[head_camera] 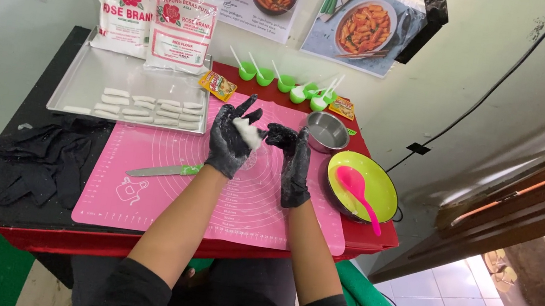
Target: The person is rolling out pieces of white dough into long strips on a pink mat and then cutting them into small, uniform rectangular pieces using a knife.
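Both my hands wear black gloves and hover over a pink silicone mat (140, 184). My left hand (230, 141) cups a lump of white dough (248, 132) in its palm. My right hand (291, 159) stands edge-on beside it, fingertips touching the dough. A knife with a green handle (163, 171) lies on the mat to the left of my left forearm.
A metal tray (85, 73) at the back left holds several white dough sticks (144, 108), with two flour bags (153, 15) behind it. Black gloves (44, 156) lie at left. A small steel bowl (327, 131), a green bowl with a pink spoon (359, 186) and green cups (286, 82) sit right.
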